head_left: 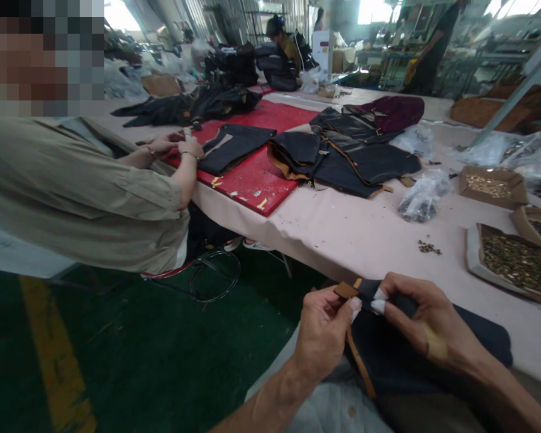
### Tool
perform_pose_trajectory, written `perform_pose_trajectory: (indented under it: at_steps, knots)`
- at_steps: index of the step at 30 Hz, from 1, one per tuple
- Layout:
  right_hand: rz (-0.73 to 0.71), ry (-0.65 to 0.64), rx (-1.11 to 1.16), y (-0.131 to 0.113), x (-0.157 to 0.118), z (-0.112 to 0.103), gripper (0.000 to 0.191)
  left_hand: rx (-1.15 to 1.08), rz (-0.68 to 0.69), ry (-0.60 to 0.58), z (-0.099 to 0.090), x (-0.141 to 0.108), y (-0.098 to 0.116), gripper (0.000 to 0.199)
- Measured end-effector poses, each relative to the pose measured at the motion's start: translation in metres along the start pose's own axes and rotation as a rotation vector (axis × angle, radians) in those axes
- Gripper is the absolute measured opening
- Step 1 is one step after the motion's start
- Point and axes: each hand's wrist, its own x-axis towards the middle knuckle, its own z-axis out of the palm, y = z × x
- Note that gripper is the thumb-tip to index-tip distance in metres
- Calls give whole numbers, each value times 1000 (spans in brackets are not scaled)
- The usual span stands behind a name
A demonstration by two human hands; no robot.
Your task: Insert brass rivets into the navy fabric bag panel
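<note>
A dark piece of material (388, 355) with a tan edge strip lies across my lap and the table's edge. My left hand (322, 334) pinches a small brown tab (346, 290) at the piece's upper end between thumb and fingers. Close beside it, my right hand (426, 316) is closed on the dark material, its thumb and forefinger tips wrapped in white. A band of yellowish tape crosses the base of my right thumb. Whatever small part may sit between my fingertips is hidden.
Cardboard trays of small metal pieces (516, 264) stand at the right, near a small loose pile (429, 247) and a plastic bag (424, 195). Dark panels (365, 156) lie on a red board (252, 195). A co-worker's hands (189, 147) work at the left. Other people are farther back.
</note>
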Motion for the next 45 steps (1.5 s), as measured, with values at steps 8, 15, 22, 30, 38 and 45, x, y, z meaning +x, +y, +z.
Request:
perform_pose_trajectory:
  at_steps: [8,15,22,30,38,45]
  knots:
    - [120,97,-4,-1,-5,9,17,-145,-111,53,-1,6,-15,34]
    - [213,181,-20,-6,2,22,33,-4,-67,86,2,6,-17,29]
    - [300,109,82,-12,15,32,32,-68,-66,-13,14,0,-18,18]
    - [389,588,-35,61,11,-30,32,-113,-144,143,-7,11,-20,38]
    - [446,491,-405,172,2,-65,43,-167,-238,254,-12,28,-25,34]
    - [424,475,-489,194,26,-70,41,-179,-248,241,-11,31,-18,31]
